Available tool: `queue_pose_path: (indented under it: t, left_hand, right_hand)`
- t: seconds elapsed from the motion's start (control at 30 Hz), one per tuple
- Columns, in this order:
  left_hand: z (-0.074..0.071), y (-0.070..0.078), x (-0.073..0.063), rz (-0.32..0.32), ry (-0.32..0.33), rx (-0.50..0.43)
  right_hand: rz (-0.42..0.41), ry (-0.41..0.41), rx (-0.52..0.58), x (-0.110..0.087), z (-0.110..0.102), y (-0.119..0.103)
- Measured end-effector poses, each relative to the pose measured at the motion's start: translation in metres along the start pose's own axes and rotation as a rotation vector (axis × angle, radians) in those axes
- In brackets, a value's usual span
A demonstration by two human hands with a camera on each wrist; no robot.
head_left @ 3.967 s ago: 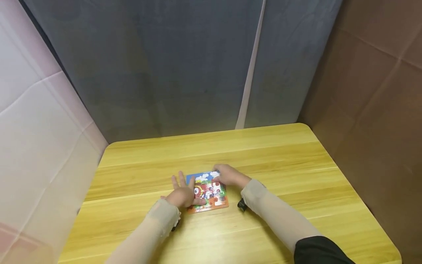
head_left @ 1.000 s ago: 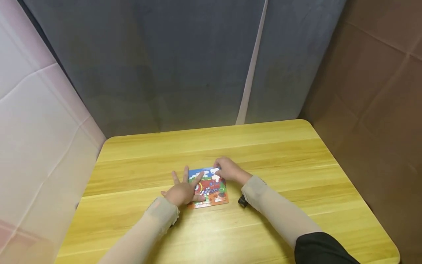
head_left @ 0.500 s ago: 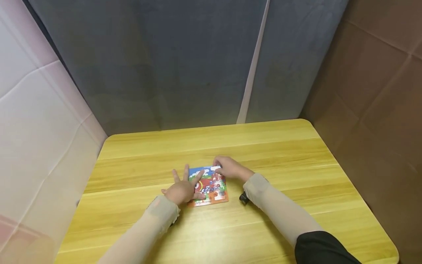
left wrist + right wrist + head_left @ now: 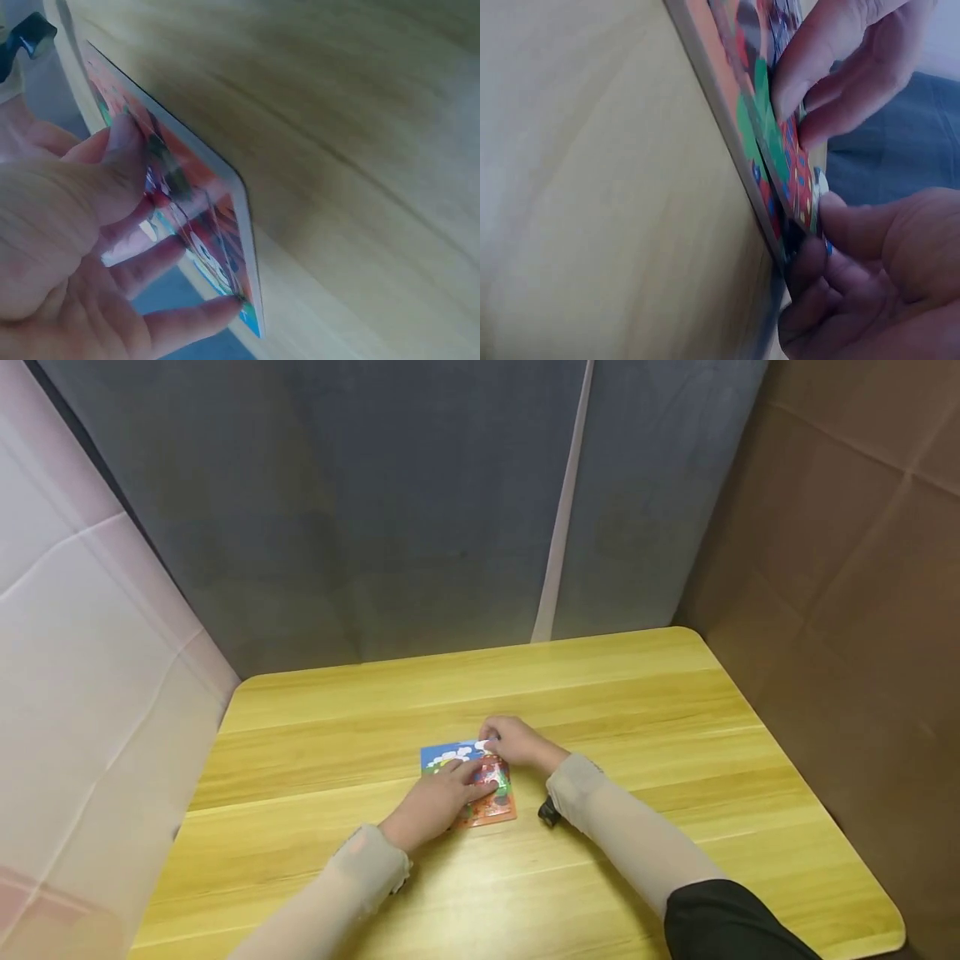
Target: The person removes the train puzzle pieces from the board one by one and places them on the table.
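A colourful jigsaw puzzle (image 4: pixel 444 754) lies in its flat frame on the table, showing clouds, red shapes and an orange lower border. My left hand (image 4: pixel 431 802) reaches across its middle and hides part of the picture. The left wrist view shows the fingertips (image 4: pixel 234 306) spread on the pieces, with the thumb near the orange border. At the far right corner, my right hand (image 4: pixel 517 745) pinches a puzzle piece between thumb and fingers. In the right wrist view, a dark gap shows beneath the raised edge of the pieces (image 4: pixel 778 161), above the frame.
The wood-grain table (image 4: pixel 600 693) extends around the puzzle on all sides. A dark grey curtain (image 4: pixel 420 527) hangs behind it, with a white cloth (image 4: pixel 90 610) at the left and a brown one (image 4: pixel 847 593) at the right. A small black device (image 4: pixel 549 812) sits at the right wrist.
My left hand, spread over the puzzle's left side before, has shifted right with its fingers closer together. The right hand stays at the far right corner.
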State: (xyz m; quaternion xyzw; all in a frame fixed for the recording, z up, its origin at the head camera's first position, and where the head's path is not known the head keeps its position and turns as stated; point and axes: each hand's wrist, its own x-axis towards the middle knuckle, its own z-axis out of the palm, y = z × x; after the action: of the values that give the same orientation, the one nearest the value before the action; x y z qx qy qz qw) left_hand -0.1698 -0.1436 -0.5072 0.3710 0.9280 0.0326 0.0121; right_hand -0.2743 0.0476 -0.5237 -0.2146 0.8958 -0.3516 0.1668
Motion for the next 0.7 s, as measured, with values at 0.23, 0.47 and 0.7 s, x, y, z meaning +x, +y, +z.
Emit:
queue_pose_path:
  t: [0.23,0.47,0.7]
  left_hand:
    - [0.001,0.001,-0.001,0.026,-0.053,0.005]
    - [-0.005,0.003,-0.003,0.004,-0.049,-0.037]
    - [-0.008,0.009,-0.005,0.009,-0.019,-0.048]
  right_hand:
    - [0.071,0.098,0.094,-0.002,0.006,-0.002]
    - [0.073,0.024,-0.034,-0.004,0.002,-0.007]
    - [0.058,-0.092,-0.098,-0.007,-0.004,-0.008]
